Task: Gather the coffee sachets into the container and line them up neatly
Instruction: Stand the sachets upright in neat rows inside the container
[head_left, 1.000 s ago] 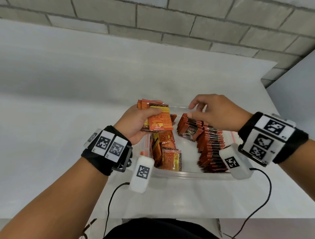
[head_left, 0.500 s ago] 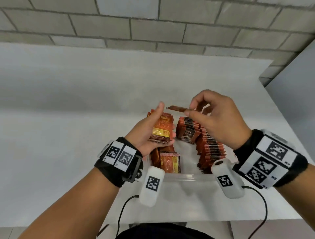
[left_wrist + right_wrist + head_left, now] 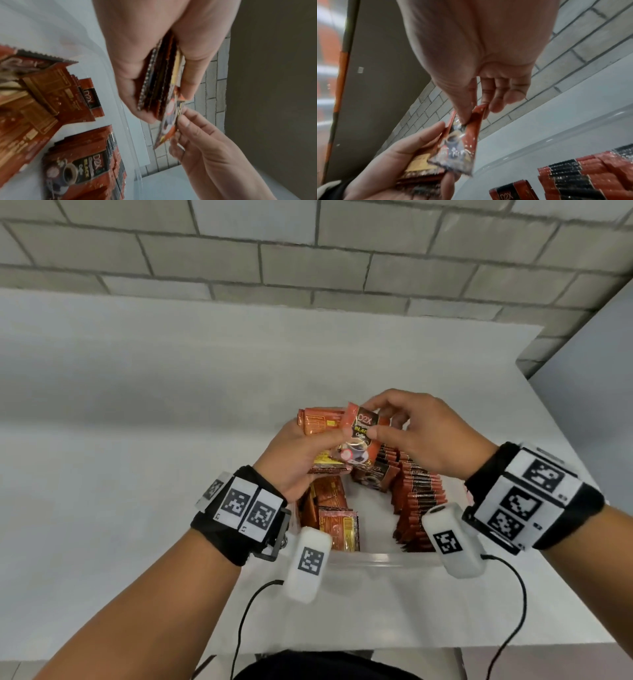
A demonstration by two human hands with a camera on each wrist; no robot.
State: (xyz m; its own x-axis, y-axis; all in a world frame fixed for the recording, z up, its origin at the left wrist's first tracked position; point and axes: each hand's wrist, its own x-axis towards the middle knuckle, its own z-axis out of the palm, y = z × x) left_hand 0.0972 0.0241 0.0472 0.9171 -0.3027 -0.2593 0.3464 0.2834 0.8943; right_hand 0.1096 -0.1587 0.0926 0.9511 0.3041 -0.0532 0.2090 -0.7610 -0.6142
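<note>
My left hand grips a stack of orange-red coffee sachets above the clear plastic container. Seen edge-on in the left wrist view, the stack sits between thumb and fingers. My right hand pinches a single black-and-red sachet with its printed front up, held against the stack. In the right wrist view this sachet hangs from my thumb and fingers beside my left hand. Inside the container a neat upright row of sachets fills the right side and loose sachets lie at the left.
The container stands near the front edge of a white table, with a grey brick wall behind. A grey panel rises at the right. Cables from the wrist units hang over the table's front edge.
Both hands rose above the container. My right hand took one sachet, turned it from edge-on to face-up and brought it against the stack held in my left hand.
</note>
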